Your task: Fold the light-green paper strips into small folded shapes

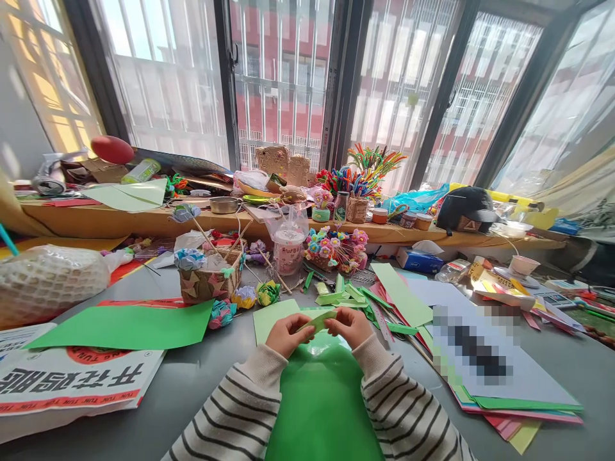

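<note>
A craft corner by tall windows (281,83), perhaps in a home or studio: coloured paper (129,325) and handmade flowers (189,258) crowd the grey counter (192,384), pipe cleaners (377,163) the wooden ledge (144,221).

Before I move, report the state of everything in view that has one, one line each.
Light green strip: pinched at both ends
Left hand: closed on the strip
Right hand: closed on the strip
Green strips: loosely piled
Green sheet: unfolded
Basket: upright, filled
Clear cup: upright
Tissue box: open, tissue sticking out
Silver can: on its side
Paper stack: edges uneven
</note>
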`<act>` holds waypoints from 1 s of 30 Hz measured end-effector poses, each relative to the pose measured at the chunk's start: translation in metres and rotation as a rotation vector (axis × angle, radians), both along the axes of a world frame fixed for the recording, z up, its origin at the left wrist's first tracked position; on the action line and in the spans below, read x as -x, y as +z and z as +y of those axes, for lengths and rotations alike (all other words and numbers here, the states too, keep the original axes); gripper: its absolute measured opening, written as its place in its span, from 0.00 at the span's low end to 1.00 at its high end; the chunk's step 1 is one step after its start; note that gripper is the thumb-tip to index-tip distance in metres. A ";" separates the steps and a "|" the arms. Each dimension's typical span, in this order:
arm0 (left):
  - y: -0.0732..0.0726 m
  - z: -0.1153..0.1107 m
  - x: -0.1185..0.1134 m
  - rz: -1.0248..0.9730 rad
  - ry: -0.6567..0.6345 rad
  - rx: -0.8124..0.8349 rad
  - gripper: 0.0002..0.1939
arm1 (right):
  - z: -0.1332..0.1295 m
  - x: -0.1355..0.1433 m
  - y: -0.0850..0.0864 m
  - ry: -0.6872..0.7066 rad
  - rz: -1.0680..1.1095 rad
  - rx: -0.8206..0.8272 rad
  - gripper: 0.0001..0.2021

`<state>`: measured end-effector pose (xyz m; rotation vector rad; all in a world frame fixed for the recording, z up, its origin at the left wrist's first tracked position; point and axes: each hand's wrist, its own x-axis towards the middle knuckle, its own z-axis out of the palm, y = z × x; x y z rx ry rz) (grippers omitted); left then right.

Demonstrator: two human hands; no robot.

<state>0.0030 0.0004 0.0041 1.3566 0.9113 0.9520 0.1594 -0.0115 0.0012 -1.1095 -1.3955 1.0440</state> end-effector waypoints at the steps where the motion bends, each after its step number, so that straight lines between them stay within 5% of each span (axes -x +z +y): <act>1: 0.000 -0.001 0.000 0.041 -0.041 -0.011 0.14 | -0.001 0.001 0.001 0.001 0.009 0.002 0.10; 8: 0.002 -0.003 -0.002 0.222 -0.072 -0.100 0.14 | -0.003 0.008 0.002 0.043 0.019 0.007 0.08; 18: -0.003 0.004 0.000 -0.171 0.139 0.192 0.15 | -0.007 0.015 0.004 0.110 -0.056 0.036 0.09; 30: 0.010 -0.001 0.002 -0.106 0.157 0.131 0.12 | -0.012 0.012 0.006 0.115 -0.381 -0.094 0.07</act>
